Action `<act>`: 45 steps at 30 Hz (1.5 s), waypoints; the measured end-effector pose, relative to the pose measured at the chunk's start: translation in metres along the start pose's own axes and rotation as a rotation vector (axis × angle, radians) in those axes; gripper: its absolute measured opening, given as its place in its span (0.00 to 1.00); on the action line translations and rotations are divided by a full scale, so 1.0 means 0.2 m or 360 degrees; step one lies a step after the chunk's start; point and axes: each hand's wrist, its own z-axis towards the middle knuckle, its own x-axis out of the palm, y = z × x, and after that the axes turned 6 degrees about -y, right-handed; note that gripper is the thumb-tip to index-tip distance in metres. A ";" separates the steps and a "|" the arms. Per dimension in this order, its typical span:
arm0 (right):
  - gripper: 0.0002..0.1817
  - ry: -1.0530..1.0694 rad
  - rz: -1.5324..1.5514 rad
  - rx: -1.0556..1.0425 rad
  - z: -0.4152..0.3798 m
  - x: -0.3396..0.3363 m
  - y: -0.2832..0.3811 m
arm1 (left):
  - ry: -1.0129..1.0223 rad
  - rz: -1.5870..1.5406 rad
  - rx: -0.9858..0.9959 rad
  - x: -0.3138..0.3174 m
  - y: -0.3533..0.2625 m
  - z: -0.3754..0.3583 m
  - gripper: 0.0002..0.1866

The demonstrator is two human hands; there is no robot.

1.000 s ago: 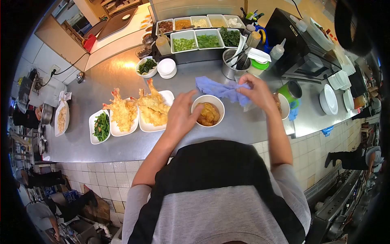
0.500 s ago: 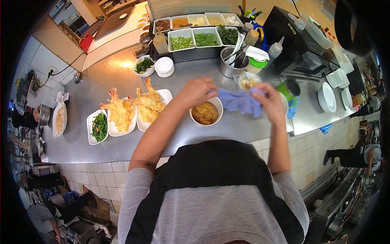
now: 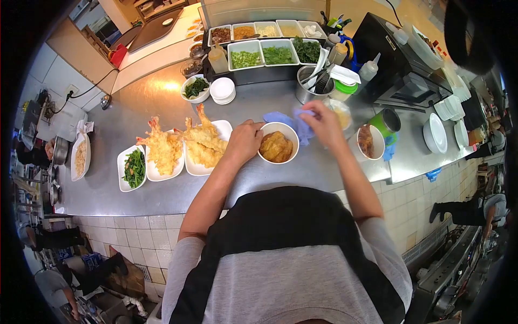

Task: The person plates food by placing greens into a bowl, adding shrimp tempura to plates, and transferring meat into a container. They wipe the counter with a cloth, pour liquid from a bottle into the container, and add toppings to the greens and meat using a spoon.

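Cloth (image 3: 298,125) now bunched against bowl (image 3: 278,142)

Two tempura plates (image 3: 162,156) (image 3: 208,148), one greens plate (image 3: 133,168), one white bowl (image 3: 277,143), one blue cloth (image 3: 294,123), seven topping trays (image 3: 245,54).

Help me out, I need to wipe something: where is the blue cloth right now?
In the head view the blue cloth is bunched in the right hand, against the far rim of the white bowl that the left hand steadies.

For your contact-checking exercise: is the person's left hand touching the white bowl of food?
Touching. The head view shows the left hand pressed against the white bowl's left rim, with no gap.
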 end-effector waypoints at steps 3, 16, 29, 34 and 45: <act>0.08 0.0155 -0.0259 -0.0888 0.03 0.12 0.03 | 0.0061 -0.0029 -0.0045 0.01 0.02 0.01 0.15; 0.04 0.0422 -0.1179 -0.1072 0.08 0.10 0.04 | 0.0382 -0.0596 -0.0751 -0.07 -0.09 -0.04 0.17; 0.04 0.0340 -0.1172 -0.1090 -0.05 0.15 0.06 | -0.0085 -0.0258 0.0053 0.07 -0.01 -0.01 0.14; 0.03 0.0399 -0.1199 -0.0888 -0.01 0.06 0.06 | 0.0054 -0.0435 -0.0338 0.03 -0.07 -0.09 0.15; 0.03 0.0242 -0.1228 -0.1185 -0.07 0.12 0.08 | 0.0019 -0.0123 0.0068 0.07 -0.04 0.00 0.14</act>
